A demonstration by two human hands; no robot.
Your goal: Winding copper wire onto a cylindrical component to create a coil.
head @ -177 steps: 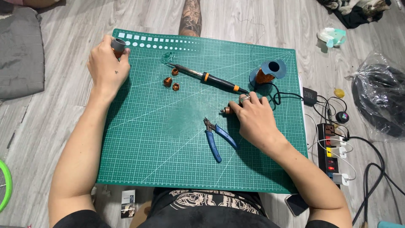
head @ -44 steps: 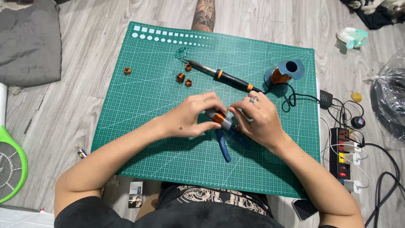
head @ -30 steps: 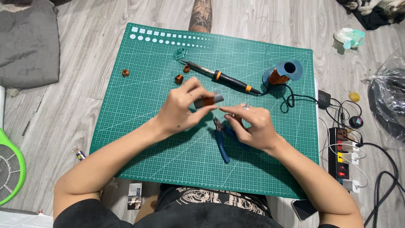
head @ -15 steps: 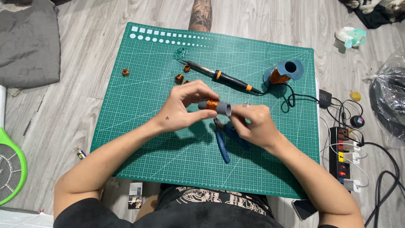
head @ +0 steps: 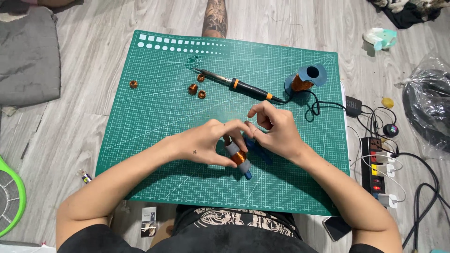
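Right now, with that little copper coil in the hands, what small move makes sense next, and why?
Probably a slight turn of the copper-wound coil. The left hand grips it over the green cutting mat, and the right hand pinches right beside it, seemingly guiding fine wire, too thin to see.

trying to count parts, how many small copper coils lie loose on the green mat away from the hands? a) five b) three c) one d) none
b, three small copper coils lie loose on the green mat: one alone near the left edge and a pair beside the tip of the soldering iron, all clear of the left hand and right hand.
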